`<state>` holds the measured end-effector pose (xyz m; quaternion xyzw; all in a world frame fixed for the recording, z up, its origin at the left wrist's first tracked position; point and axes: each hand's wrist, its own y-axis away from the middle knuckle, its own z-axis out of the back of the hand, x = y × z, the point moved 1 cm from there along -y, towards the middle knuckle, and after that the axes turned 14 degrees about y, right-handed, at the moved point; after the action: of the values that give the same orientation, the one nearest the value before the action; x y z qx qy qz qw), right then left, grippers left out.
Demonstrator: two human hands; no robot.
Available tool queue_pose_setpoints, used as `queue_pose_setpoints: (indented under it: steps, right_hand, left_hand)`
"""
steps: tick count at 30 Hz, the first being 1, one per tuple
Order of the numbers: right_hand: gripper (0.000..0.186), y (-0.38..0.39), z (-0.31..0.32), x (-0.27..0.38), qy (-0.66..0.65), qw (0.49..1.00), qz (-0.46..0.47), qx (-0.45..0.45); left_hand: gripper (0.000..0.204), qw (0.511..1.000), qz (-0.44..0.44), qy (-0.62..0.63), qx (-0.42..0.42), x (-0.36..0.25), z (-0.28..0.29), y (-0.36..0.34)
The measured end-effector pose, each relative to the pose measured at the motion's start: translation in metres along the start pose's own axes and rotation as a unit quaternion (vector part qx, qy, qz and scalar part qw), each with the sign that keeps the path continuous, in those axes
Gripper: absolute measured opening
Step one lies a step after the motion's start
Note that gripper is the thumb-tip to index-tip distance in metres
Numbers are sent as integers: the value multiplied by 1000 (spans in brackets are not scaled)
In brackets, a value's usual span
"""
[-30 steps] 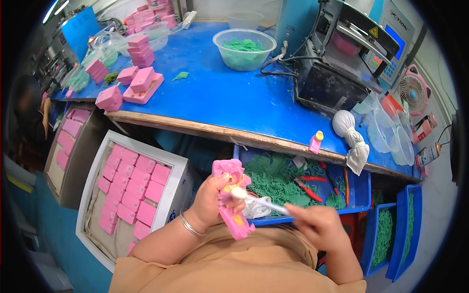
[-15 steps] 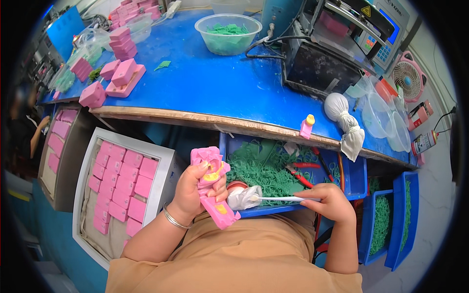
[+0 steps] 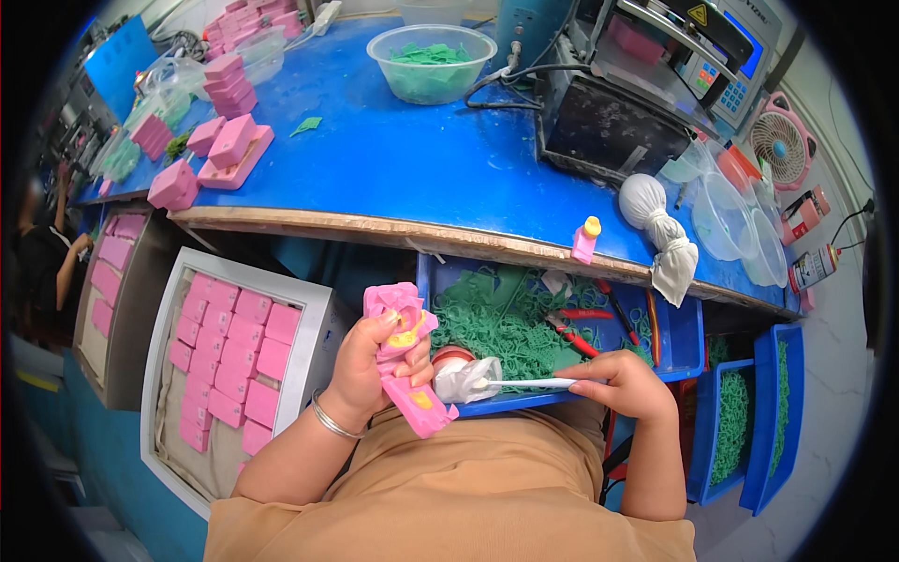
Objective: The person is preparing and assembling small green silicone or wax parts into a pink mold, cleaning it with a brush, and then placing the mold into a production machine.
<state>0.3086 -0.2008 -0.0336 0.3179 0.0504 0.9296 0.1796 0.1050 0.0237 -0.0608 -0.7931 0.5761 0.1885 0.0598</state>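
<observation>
Just above the person's lap in the head view, the left hand (image 3: 370, 361) is wrapped round a pink moulded piece (image 3: 403, 356), fingers closed about its middle so that the frilled top stands above the grip and the flat lower end juts out below it. To the right of that grip, the right hand (image 3: 623, 384) pinches a thin white stick (image 3: 529, 382) whose white wadded tip (image 3: 466, 379) lies just beside the pink piece, touching or nearly so. I judge the wiping or dabbing of this piece to be under way, with yellow patches showing on its face. Left of the grip, a white tray (image 3: 314, 318) holds rows of pink blocks (image 3: 229, 351); whether they are finished I cannot tell. Beyond the hands, a blue bin (image 3: 688, 342) full of green scraps (image 3: 496, 323) and red pliers (image 3: 571, 332) sits under the blue bench (image 3: 403, 159), close to the stick's path. Farther off stand a bowl (image 3: 431, 61) and a dark machine (image 3: 609, 126).
</observation>
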Motion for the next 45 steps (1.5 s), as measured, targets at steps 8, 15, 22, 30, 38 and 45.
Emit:
queue_pose_setpoints:
  steps: [8, 15, 22, 30, 38, 45]
  right_hand:
    - [19, 1, 8, 1, -12, 998, -24, 58]
    - [19, 0, 14, 2, 17, 993, -53, 104]
    - [24, 6, 17, -5, -54, 984, -96, 139]
    - [28, 20, 27, -22, -235, 948, -67, 202]
    - [27, 23, 9, -2, -429, 899, -36, 80]
    - [11, 18, -5, 47, -40, 993, 13, -114]
  left_hand:
    - [29, 1000, 0, 4, -3, -1, 1, 1]
    - [28, 1000, -6, -9, -10, 0, 0, 1]
    - [27, 1000, -4, -9, -15, 0, 0, -1]
    - [26, 999, -3, -26, -27, 2, 0, 1]
    - [34, 997, 73, 6, -23, 23, 0, 2]
    - [37, 990, 130, 57, -26, 32, -16, 4]
